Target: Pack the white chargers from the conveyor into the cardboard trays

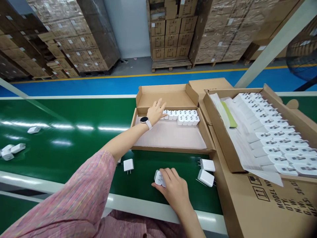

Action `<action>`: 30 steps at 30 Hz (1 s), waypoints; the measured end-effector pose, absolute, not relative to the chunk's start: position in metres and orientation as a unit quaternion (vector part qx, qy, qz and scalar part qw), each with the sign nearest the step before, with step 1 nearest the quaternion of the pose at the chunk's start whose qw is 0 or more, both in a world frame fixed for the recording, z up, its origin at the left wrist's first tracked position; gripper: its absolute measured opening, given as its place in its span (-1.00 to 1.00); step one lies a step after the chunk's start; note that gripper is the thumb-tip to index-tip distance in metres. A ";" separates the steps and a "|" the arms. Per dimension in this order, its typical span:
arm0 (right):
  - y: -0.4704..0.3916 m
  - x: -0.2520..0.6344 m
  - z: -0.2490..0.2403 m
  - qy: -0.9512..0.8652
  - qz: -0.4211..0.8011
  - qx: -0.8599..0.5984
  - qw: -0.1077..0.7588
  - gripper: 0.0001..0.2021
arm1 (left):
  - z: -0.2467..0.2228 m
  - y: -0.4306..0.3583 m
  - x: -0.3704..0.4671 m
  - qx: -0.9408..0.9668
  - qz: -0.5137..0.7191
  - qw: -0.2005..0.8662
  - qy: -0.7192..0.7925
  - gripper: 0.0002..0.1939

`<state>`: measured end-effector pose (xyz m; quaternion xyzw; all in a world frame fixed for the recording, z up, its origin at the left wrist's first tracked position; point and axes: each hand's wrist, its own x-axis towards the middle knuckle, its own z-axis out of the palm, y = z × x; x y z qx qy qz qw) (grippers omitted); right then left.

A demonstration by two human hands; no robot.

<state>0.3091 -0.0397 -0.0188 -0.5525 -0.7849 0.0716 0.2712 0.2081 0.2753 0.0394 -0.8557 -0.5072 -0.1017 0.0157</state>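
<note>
the left hand [156, 112], fingers spread wide, is at the left end of the white plug adapters [187, 119] in the open cardboard box [170, 150]. the right hand [174, 186] pinches white chargers [158, 178] over the green counter [141, 188]. the carton [247, 211] under the fuller box [223, 138] reads "model no", "qty:", "n.w.:", "g.w.:", "meas:".

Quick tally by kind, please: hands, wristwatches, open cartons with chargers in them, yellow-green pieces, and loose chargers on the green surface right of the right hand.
Hands: 2, left hand and right hand
Wristwatch: 1
Open cartons: 2, middle carton and right-hand carton
Yellow-green piece: 1
Loose chargers: 2
Total: 8
</note>
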 end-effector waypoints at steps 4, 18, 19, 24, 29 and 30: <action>-0.035 0.310 -0.021 -0.779 0.051 -0.568 0.261 -0.69 | 0.063 0.251 0.177 -0.848 -0.172 0.010 -0.500 -0.57; -0.027 0.327 -0.009 -0.795 0.054 -0.556 0.239 -0.58 | 0.058 0.040 0.072 -0.913 0.013 -0.215 -0.347 -0.61; -0.027 0.325 -0.009 -0.796 0.052 -0.553 0.239 -0.58 | 0.053 0.037 0.074 -0.905 0.004 -0.228 -0.360 -0.66; -0.032 0.312 -0.008 -0.812 0.039 -0.543 0.210 -0.64 | 0.035 0.018 0.082 -0.843 -0.090 -0.342 -0.405 -0.57; -0.030 0.307 -0.007 -0.822 0.038 -0.558 0.108 -0.57 | 0.030 0.013 0.073 -0.866 -0.128 -0.229 -0.426 -0.39; -0.029 0.308 -0.006 -0.822 0.043 -0.561 0.091 -0.51 | 0.030 0.017 0.069 -0.868 -0.122 -0.191 -0.442 -0.39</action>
